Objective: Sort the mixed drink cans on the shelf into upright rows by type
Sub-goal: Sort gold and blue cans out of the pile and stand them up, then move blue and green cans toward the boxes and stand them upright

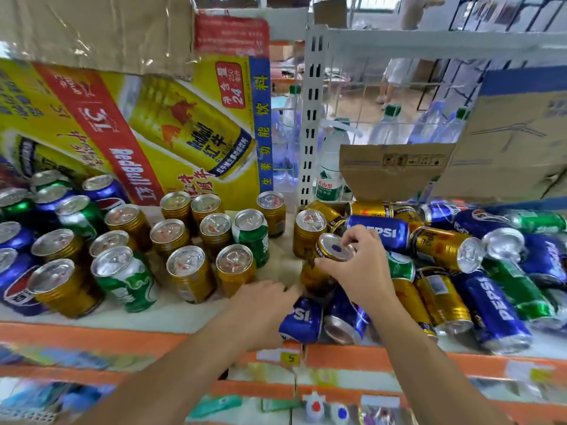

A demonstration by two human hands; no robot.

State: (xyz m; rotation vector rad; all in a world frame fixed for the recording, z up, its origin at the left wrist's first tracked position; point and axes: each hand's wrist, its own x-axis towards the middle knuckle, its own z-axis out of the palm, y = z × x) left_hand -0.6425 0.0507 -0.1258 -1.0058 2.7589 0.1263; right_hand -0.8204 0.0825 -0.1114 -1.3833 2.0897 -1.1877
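My right hand (359,265) grips a gold Red Bull can (319,271) by its top rim, the can tilted at the left edge of a jumbled pile of lying cans (460,271). My left hand (264,299) reaches in low with relaxed fingers near a lying blue Pepsi can (302,320); I cannot tell if it touches the can. On the shelf's left half stand upright gold cans (190,271), green cans (125,280) and blue Pepsi cans (18,286) in loose rows. One gold can (308,233) stands upright just behind the held one.
A yellow Red Bull carton (138,133) leans behind the upright cans. A slotted white shelf post (311,118) and water bottles (331,167) stand at the back. Cardboard boxes (506,139) sit behind the pile. The shelf's orange front edge (122,338) runs below, with a lower shelf underneath.
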